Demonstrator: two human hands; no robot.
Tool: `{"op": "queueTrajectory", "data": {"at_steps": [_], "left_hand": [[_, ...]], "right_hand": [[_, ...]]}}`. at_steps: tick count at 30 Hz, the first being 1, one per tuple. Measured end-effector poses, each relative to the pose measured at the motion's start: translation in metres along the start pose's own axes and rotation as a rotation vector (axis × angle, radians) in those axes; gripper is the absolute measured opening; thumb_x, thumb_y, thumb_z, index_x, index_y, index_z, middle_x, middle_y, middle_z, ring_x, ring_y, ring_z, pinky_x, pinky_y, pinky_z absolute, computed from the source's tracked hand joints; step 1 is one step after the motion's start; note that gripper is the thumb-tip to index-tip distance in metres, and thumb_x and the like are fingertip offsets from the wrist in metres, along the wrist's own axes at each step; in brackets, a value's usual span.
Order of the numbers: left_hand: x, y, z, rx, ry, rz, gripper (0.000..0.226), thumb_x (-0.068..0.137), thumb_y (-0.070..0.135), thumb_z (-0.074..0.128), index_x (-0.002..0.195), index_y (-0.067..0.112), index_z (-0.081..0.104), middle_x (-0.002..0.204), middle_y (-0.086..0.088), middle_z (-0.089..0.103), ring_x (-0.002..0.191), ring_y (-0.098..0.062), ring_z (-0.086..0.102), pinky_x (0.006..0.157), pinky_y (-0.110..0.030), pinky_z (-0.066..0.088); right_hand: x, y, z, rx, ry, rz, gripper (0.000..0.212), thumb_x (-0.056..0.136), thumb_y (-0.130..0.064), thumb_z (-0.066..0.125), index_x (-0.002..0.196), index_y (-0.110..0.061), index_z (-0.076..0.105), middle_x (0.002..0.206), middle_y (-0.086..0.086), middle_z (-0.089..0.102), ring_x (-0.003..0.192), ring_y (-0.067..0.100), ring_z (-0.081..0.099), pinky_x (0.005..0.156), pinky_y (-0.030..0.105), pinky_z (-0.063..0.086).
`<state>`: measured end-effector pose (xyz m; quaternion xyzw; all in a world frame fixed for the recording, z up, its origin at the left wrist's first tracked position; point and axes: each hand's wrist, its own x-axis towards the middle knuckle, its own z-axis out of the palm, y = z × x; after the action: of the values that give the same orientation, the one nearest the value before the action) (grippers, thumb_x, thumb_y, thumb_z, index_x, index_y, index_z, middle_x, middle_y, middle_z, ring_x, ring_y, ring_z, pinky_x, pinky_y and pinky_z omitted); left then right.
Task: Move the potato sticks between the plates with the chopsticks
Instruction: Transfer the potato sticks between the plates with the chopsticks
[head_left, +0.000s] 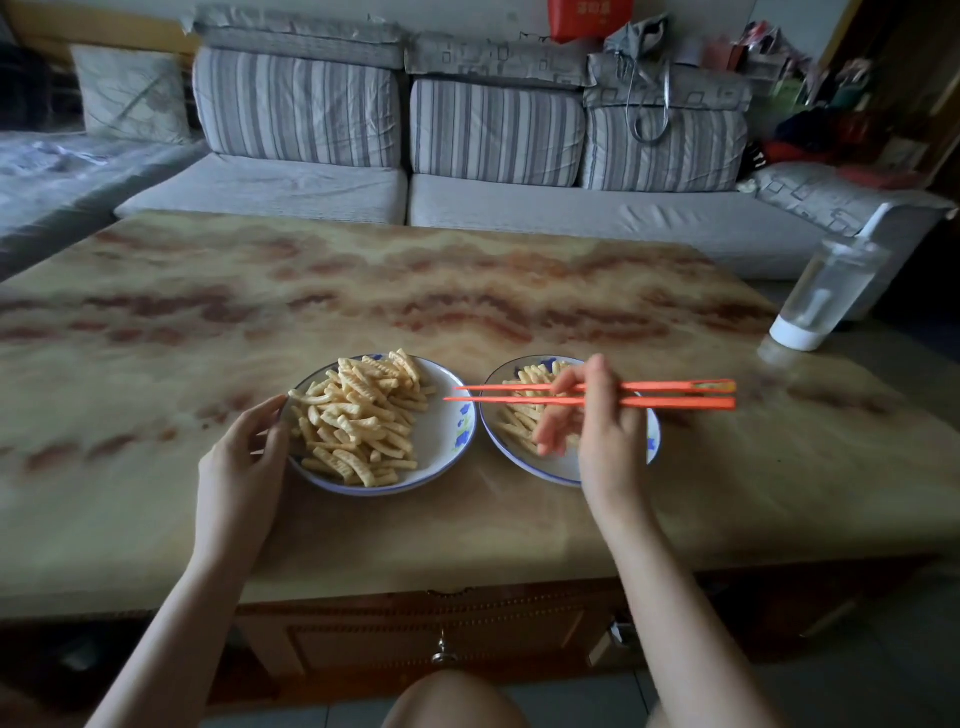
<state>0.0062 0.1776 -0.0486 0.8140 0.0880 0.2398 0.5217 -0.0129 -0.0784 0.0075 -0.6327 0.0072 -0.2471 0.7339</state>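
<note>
Two white plates with blue rims stand side by side near the table's front. The left plate (447, 441) carries a big heap of potato sticks (358, 415). The right plate (563, 470) holds a smaller pile of potato sticks (524, 410). My right hand (597, 421) hovers over the right plate and grips a pair of orange chopsticks (675, 395). They lie level, tips pointing left over the gap between the plates, with nothing between the tips. My left hand (244, 457) holds the left plate's left rim with thumb and fingers.
A clear water bottle (826, 296) with a white base stands at the table's right edge. The marbled table (415, 291) stretches far behind the plates. A grey striped sofa (493, 156) runs behind it. My knee (452, 701) shows below the table's front edge.
</note>
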Motion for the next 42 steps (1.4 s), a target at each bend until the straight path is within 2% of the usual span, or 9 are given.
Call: {"op": "queueTrajectory", "data": {"at_steps": [3,5,9,14,20,26,33,42], "left_hand": [[0.0,0.0,0.0,-0.005,0.0,-0.004,0.028,0.094,0.022,0.054,0.121,0.02,0.064,0.101,0.008,0.062,0.093,-0.005,0.057,0.077,-0.021,0.037],[0.0,0.0,0.0,-0.006,0.002,-0.01,0.028,0.094,0.023,0.055,0.12,0.02,0.064,0.101,0.008,0.062,0.094,-0.005,0.057,0.077,-0.021,0.037],[0.001,0.0,0.0,-0.004,-0.001,-0.008,0.028,0.094,0.022,0.054,0.12,0.021,0.064,0.102,0.009,0.062,0.094,-0.004,0.056,0.071,-0.012,0.036],[0.001,-0.001,-0.001,0.001,-0.004,-0.01,0.028,0.095,0.023,0.054,0.12,0.021,0.064,0.102,0.009,0.062,0.094,-0.003,0.056,0.068,-0.01,0.037],[0.001,-0.002,0.0,0.01,-0.002,-0.004,0.028,0.095,0.023,0.054,0.12,0.02,0.064,0.101,0.011,0.062,0.093,-0.001,0.056,0.071,-0.011,0.036],[0.0,0.0,0.0,0.001,-0.005,-0.001,0.028,0.095,0.021,0.053,0.121,0.02,0.064,0.101,0.01,0.062,0.094,-0.004,0.057,0.078,-0.02,0.038],[0.001,-0.001,0.0,0.004,-0.004,-0.002,0.028,0.094,0.021,0.053,0.12,0.02,0.064,0.103,0.01,0.062,0.095,-0.004,0.057,0.078,-0.02,0.038],[0.0,-0.001,0.0,0.019,-0.003,-0.001,0.029,0.095,0.02,0.053,0.121,0.019,0.064,0.101,0.009,0.061,0.094,-0.004,0.056,0.077,-0.019,0.037]], "right_hand": [[-0.005,0.008,0.015,-0.035,-0.12,0.019,0.044,0.1,-0.037,0.034,0.07,-0.01,0.051,0.042,0.006,0.054,0.034,0.02,0.047,0.039,0.024,0.033],[-0.007,0.012,0.021,-0.063,-0.155,0.003,0.044,0.101,-0.036,0.033,0.07,-0.011,0.052,0.045,0.012,0.055,0.035,0.021,0.047,0.04,0.027,0.031],[-0.007,0.015,0.028,-0.108,-0.147,-0.001,0.042,0.104,-0.025,0.031,0.072,-0.008,0.051,0.048,0.019,0.053,0.035,0.019,0.045,0.037,0.021,0.03],[-0.006,0.02,0.033,-0.107,-0.145,0.005,0.042,0.104,-0.023,0.031,0.07,-0.009,0.051,0.041,0.008,0.052,0.032,0.016,0.044,0.035,0.019,0.029],[-0.008,0.018,0.031,-0.095,-0.145,-0.021,0.042,0.104,-0.024,0.03,0.072,-0.007,0.051,0.047,0.017,0.053,0.035,0.02,0.046,0.037,0.023,0.029],[-0.008,0.018,0.03,-0.086,-0.144,-0.034,0.042,0.104,-0.025,0.03,0.072,-0.007,0.052,0.047,0.017,0.054,0.035,0.021,0.046,0.037,0.021,0.03],[-0.008,0.022,0.034,-0.091,-0.159,-0.02,0.041,0.104,-0.024,0.031,0.072,-0.009,0.052,0.045,0.011,0.054,0.035,0.02,0.047,0.036,0.02,0.031],[-0.009,0.023,0.035,-0.09,-0.167,-0.047,0.04,0.104,-0.024,0.031,0.074,-0.008,0.052,0.046,0.013,0.056,0.035,0.021,0.048,0.036,0.021,0.032]]}}
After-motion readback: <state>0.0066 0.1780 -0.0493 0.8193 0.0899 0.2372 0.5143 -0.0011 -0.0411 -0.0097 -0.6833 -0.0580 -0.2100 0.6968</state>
